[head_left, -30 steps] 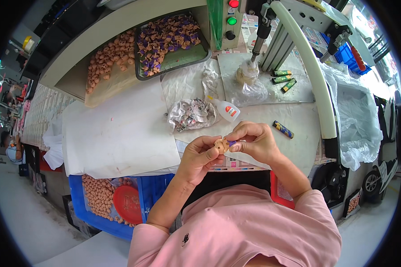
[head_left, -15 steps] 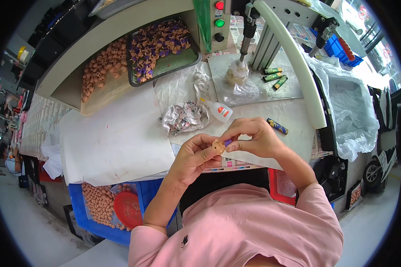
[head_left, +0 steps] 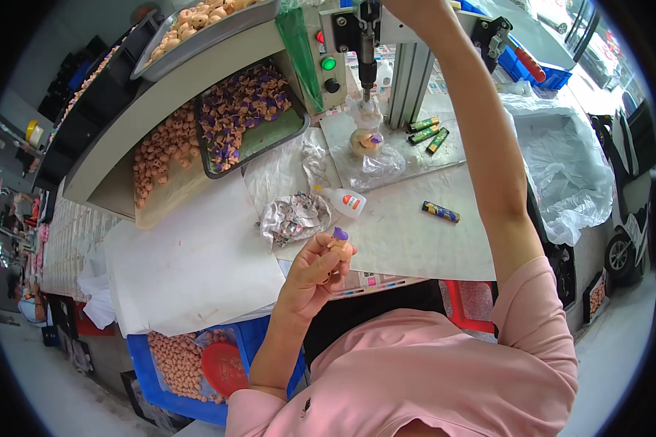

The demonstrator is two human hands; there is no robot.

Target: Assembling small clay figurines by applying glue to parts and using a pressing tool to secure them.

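My left hand (head_left: 307, 284) is closed around a small beige doll figure (head_left: 339, 246) with a purple top, held above the near edge of the table; more beige shows between the fingers. My right arm stretches far forward beside the press. Only the back part of my right hand (head_left: 418, 10) shows at the top edge, next to the press head (head_left: 368, 54); its fingers are out of the picture. Under the press shaft, a beige and purple doll piece (head_left: 370, 140) sits in a plastic-wrapped holder (head_left: 375, 164).
A white glue bottle (head_left: 348, 203) lies beside crumpled foil (head_left: 293, 218). Several green tubes (head_left: 430, 135) and a blue one (head_left: 441, 212) lie at right. A black tray (head_left: 299, 120) of purple-beige parts stands under the shelf. Below the table is a blue bin (head_left: 142, 371) with beige pieces.
My right hand has left the left hand and reached up to the press head. A beige and purple piece now shows in the holder. The view has shifted slightly.
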